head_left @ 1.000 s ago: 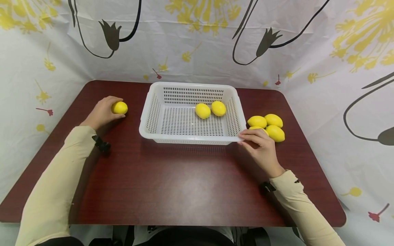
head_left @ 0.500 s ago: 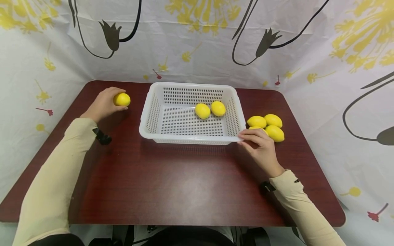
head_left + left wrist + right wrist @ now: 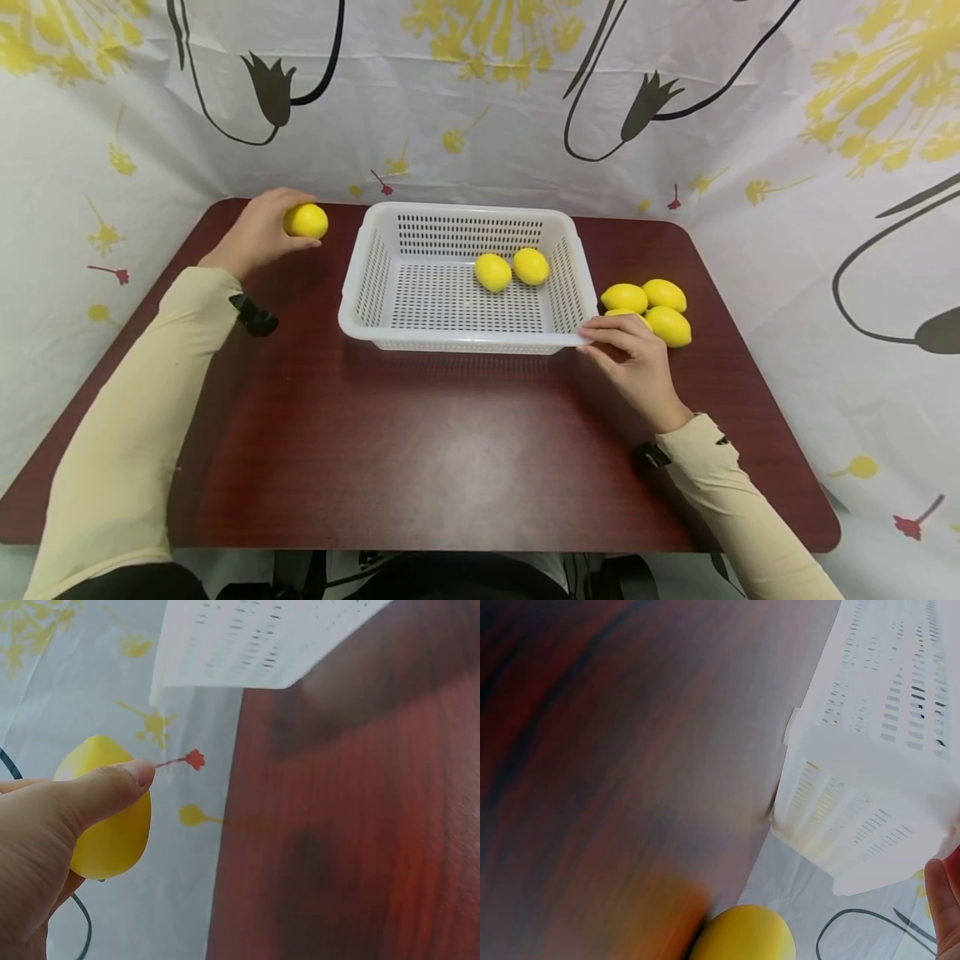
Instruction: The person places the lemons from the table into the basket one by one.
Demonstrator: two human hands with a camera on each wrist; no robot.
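My left hand (image 3: 262,229) grips a yellow lemon (image 3: 306,221) between thumb and fingers, raised over the back left of the table. In the left wrist view the thumb lies across that lemon (image 3: 112,832), and its shadow falls on the tabletop. My right hand (image 3: 633,362) pinches the front right corner of the white slotted basket (image 3: 465,337). Two lemons (image 3: 512,268) lie inside the basket, right of its middle. Just beyond the right hand several lemons (image 3: 666,312) sit in a cluster on the table, one partly hidden by the fingers.
The dark red wooden table (image 3: 450,450) has rounded corners. A white patterned cloth (image 3: 465,125) hangs behind it and along both sides. The basket stands near the back edge, between the left hand and the lemon cluster.
My left hand has lifted the lemon and carried it toward the back and slightly right. The right hand, the basket and the other lemons have stayed where they were.
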